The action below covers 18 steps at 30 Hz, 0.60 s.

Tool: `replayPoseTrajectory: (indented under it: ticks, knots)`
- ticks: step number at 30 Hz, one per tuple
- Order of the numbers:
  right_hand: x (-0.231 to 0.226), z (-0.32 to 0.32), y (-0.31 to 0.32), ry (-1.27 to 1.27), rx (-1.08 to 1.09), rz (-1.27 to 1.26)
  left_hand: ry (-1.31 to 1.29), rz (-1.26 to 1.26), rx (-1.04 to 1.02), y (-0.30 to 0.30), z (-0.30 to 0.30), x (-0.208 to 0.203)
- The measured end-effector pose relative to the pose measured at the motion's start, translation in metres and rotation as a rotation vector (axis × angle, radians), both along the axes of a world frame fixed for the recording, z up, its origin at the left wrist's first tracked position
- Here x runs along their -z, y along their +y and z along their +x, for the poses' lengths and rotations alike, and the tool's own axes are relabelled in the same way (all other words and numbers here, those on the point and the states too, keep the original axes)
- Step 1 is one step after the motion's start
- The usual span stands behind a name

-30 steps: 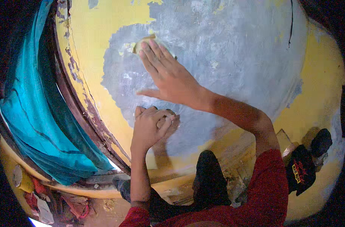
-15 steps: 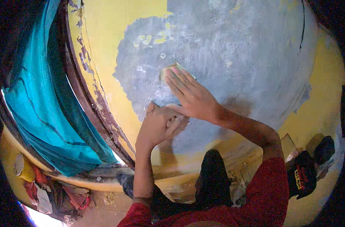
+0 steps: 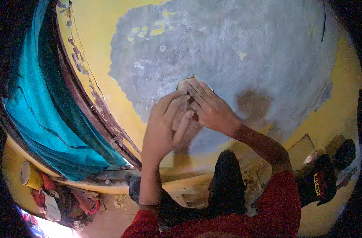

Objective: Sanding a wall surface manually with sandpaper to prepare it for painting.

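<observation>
A pale tan piece that looks like folded sandpaper (image 3: pixel 182 83) lies against a grey patch (image 3: pixel 212 43) on the yellow wall. My right hand (image 3: pixel 214 113) keeps its fingers over this sheet, hiding most of it. Close beside it, my left hand (image 3: pixel 159 127) reaches up with its fingers stretched and thumb apart. Its fingertips meet or nearly meet the right fingers at the sheet's lower edge; contact is hard to tell. I make out nothing in the left hand.
Teal curtain (image 3: pixel 50 119) hangs on the left beside a dark, peeling frame (image 3: pixel 79 83). A yellow can (image 3: pixel 31 175) and crumpled cloths (image 3: pixel 83 200) lie at lower left. At right sits a black bag-like item (image 3: pixel 317 182). My bent knee (image 3: pixel 227 174) rises below the hands.
My right hand and the sandpaper have come lower on the wall. My left hand has uncurled, its fingers now extended up toward the right hand. The view has shifted slightly.
</observation>
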State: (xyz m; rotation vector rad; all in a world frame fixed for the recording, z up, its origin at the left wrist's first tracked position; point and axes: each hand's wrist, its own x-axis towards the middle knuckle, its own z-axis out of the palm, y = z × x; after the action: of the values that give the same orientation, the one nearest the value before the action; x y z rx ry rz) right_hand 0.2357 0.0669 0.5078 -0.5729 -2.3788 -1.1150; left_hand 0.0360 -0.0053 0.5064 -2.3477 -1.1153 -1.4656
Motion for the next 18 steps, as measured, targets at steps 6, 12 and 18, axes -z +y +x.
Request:
replayPoseTrajectory:
  ticks: [6, 12, 18]
  knots:
    - [0.018, 0.006, 0.007, 0.13, -0.081, -0.174, 0.014, -0.116, -0.168, -0.011, 0.038, 0.014]
    - [0.051, 0.031, 0.008, 0.136, -0.147, -0.293, 0.054, -0.138, -0.225, 0.01, 0.061, 0.039]
    - [0.187, 0.055, -0.016, 1.161, -0.344, -0.924, 0.06, -0.051, -0.387, 0.035, 0.095, 0.067]
